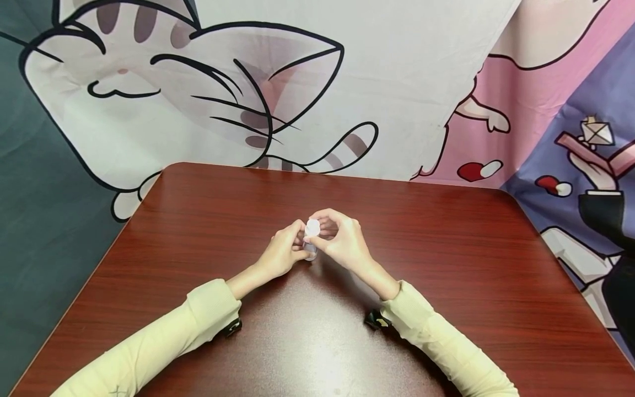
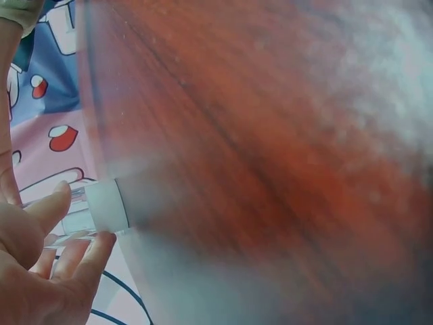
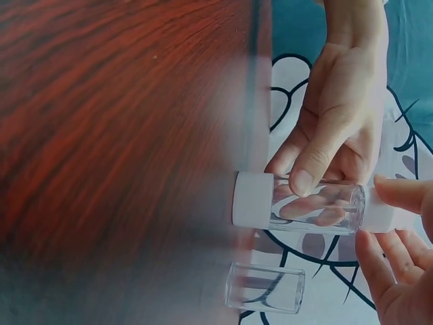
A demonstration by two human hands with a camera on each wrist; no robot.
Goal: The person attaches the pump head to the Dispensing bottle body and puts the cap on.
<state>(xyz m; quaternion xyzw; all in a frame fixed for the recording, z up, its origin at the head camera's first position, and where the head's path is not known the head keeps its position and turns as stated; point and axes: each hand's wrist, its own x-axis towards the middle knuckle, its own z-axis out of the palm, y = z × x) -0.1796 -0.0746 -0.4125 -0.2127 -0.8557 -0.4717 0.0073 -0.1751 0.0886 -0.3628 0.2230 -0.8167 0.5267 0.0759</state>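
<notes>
Head view: a dark red wood-grain table [image 1: 446, 286] with rounded corners, a cartoon cat backdrop cloth [image 1: 198, 94] behind it. Both forearms in pale yellow sleeves [image 1: 198, 320] meet near the table's middle. The left hand [image 1: 281, 255] and right hand [image 1: 342, 242] are together over a small clear plastic bottle with white caps [image 1: 311, 237], held just above the tabletop.

Left wrist view: the left hand's thumb and fingers [image 2: 88, 261] curl round the bottle's clear body, a white cap [image 2: 107, 205] standing out beyond them. Table surface blurred.

Right wrist view: the bottle lies crosswise, left-hand fingers wrapped round its clear middle; the right-hand fingertips [image 3: 399, 193] pinch the white cap [image 3: 385, 218] at one end. A clear plastic cylinder [image 3: 265, 288] shows just beside the bottle.
</notes>
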